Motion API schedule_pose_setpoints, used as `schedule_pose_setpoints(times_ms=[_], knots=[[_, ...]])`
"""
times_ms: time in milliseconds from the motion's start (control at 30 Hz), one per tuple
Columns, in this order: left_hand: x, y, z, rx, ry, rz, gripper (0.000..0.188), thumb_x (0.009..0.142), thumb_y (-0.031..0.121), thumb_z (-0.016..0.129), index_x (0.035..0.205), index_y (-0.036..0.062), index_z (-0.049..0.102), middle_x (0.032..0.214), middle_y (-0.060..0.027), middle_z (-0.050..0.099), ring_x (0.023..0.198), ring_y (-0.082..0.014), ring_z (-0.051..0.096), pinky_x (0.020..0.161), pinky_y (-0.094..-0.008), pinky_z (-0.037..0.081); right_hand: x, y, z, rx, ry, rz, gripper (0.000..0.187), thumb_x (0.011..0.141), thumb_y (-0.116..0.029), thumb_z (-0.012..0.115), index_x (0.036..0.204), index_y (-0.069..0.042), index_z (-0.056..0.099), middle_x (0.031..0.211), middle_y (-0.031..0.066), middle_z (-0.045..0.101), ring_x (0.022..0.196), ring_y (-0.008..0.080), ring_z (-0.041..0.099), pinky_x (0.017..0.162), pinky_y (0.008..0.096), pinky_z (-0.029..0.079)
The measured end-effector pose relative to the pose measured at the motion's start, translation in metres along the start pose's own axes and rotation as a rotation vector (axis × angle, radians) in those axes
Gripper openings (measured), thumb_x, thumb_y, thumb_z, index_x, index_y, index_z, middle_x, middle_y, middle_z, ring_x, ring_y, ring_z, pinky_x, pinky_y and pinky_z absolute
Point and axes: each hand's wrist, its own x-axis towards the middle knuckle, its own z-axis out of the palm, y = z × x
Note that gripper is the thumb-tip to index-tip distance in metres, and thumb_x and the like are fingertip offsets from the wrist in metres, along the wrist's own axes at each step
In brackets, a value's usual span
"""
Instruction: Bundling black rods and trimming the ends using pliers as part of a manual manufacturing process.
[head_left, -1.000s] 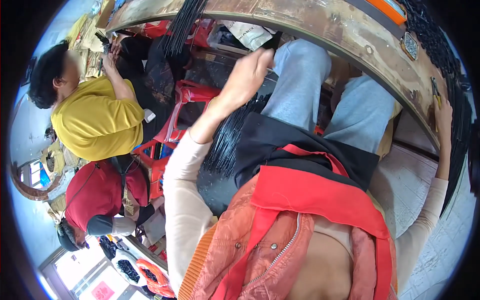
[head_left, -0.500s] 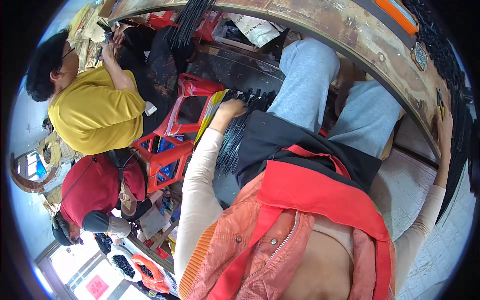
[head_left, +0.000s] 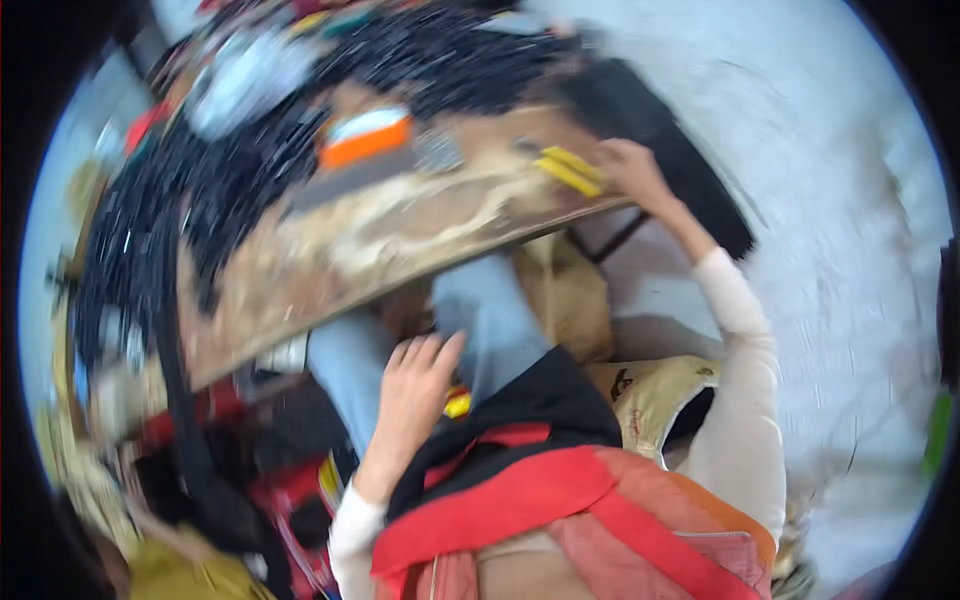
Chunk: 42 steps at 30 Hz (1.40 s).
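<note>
In the middle of the view my left hand (head_left: 412,392) is raised over my lap, its fingers stretched out. A small yellow and red thing (head_left: 457,402) shows just beside its palm, too blurred to name. At the table's right end my right hand (head_left: 632,172) meets the end of a yellow-handled tool (head_left: 570,170), which looks like pliers. Motion smears its fingers, so whether they grip the tool is unclear. The tool lies on the worn wooden table (head_left: 330,270).
An orange box (head_left: 366,138) and a small grey container (head_left: 437,152) stand on the table. Heaps of thin black strips (head_left: 430,65) cover its far side, beside a clear plastic bag (head_left: 245,85). A printed sack (head_left: 650,395) is by my right leg. Part of a person in yellow (head_left: 190,570) shows lower left.
My view has swung right toward the table. My left hand has come off the black bundle at my left side and is now over my lap. My right hand stays by the yellow-handled tool.
</note>
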Motion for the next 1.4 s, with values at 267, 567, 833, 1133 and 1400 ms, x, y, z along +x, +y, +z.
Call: schedule_pose_setpoints(times_ms=[267,567,833,1133,1400], knots=[[-0.006,0.010,0.021,0.000,-0.289,0.075,0.024,0.084,0.009,0.063,0.108,0.0087,0.063,0.086,-0.0077,0.062,0.082,-0.0265,0.061,0.073,-0.0386,0.046,-0.019,0.065,-0.043,-0.513,0.144,0.030,0.011,0.083,-0.015,0.062,0.089,-0.006,0.064,0.086,0.0107,0.060,0.092,0.0318,0.057,0.071,0.0429,0.054],[0.004,0.013,0.027,-0.020,-0.292,0.038,0.022,0.087,0.010,0.061,0.109,0.0087,0.065,0.086,-0.0091,0.063,0.082,-0.0272,0.062,0.073,-0.0393,0.048,0.013,0.075,-0.024,-0.810,-0.042,0.402,0.013,0.076,-0.005,0.062,0.085,0.004,0.061,0.088,0.0220,0.065,0.080,0.0362,0.066,0.064,0.0438,0.057],[0.002,0.014,0.021,-0.055,-0.213,0.033,0.022,0.088,0.010,0.060,0.109,0.0079,0.065,0.085,-0.0102,0.063,0.082,-0.0292,0.062,0.074,-0.0397,0.049,0.007,0.073,-0.027,-0.881,0.090,0.298,0.008,0.077,-0.004,0.062,0.079,0.001,0.066,0.085,0.0195,0.068,0.080,0.0332,0.069,0.066,0.0394,0.058],[-0.040,-0.007,0.011,-0.118,-0.190,-0.092,0.022,0.088,0.011,0.061,0.109,0.0077,0.064,0.085,-0.0127,0.062,0.083,-0.0330,0.062,0.072,-0.0440,0.050,0.035,0.089,-0.077,-0.621,0.102,0.519,0.021,0.080,-0.014,0.056,0.083,0.003,0.069,0.086,0.0247,0.070,0.080,0.0377,0.070,0.078,0.0480,0.056],[-0.039,-0.009,0.006,-0.169,-0.105,-0.081,0.021,0.088,0.010,0.060,0.108,0.0076,0.065,0.085,-0.0142,0.063,0.081,-0.0351,0.062,0.071,-0.0440,0.050,0.126,0.056,-0.136,-0.341,0.015,0.546,0.031,0.086,-0.019,0.056,0.072,0.009,0.061,0.062,0.0177,0.065,0.048,0.0261,0.065,0.045,0.0370,0.054]])
